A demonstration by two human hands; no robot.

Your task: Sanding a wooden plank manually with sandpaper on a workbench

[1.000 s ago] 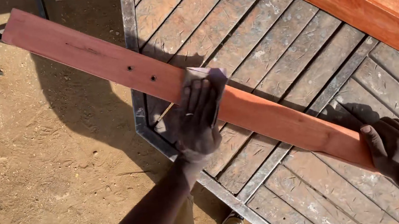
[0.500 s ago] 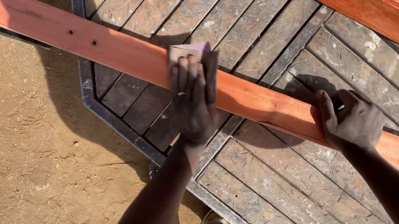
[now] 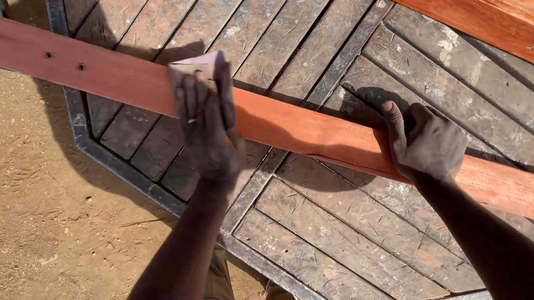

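1. Two hands at work: the left hand (image 3: 208, 130) and the right hand (image 3: 428, 145).
2. One long reddish plank (image 3: 306, 130) across the table.
3. One sheet of sandpaper (image 3: 196, 66).
4. Four small holes in that plank, two near each end.
5. One slatted metal-framed table (image 3: 334, 231).

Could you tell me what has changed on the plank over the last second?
The left hand slid the sandpaper up the reddish plank, away from the right hand. The right hand kept its grip, and the plank stayed across the slatted table.
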